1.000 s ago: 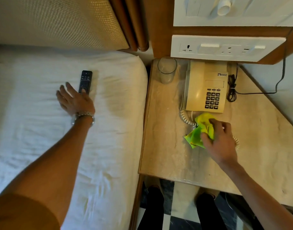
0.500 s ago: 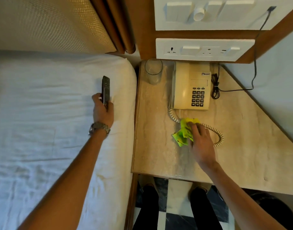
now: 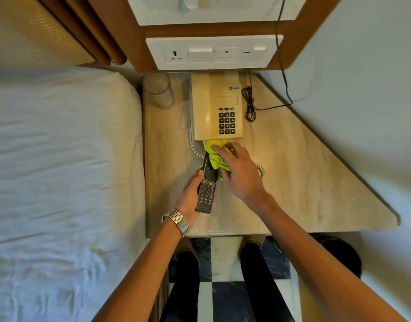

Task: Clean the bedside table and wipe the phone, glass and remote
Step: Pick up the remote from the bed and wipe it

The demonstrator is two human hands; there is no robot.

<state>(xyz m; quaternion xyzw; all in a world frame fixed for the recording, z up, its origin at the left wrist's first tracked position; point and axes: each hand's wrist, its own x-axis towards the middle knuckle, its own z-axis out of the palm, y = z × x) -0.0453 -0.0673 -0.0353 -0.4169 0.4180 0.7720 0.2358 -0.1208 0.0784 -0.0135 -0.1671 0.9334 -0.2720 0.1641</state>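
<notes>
My left hand (image 3: 190,196) grips a black remote (image 3: 207,188) from below, buttons facing up, over the marble bedside table (image 3: 304,173). My right hand (image 3: 238,169) holds a bunched yellow-green cloth (image 3: 215,156) against the remote's far end. A cream phone (image 3: 215,105) sits at the back of the table, its coiled cord (image 3: 260,169) trailing under my right hand. The empty glass (image 3: 158,89) stands at the table's back left corner.
The bed with a white sheet (image 3: 60,170) lies to the left. A socket panel (image 3: 211,53) is on the wall above the phone. A black cable (image 3: 250,104) lies right of the phone. A dark bin (image 3: 339,252) stands on the floor at right.
My left hand picked the remote off the bed and carried it right over the table. My right hand lifted the cloth onto the remote's end.
</notes>
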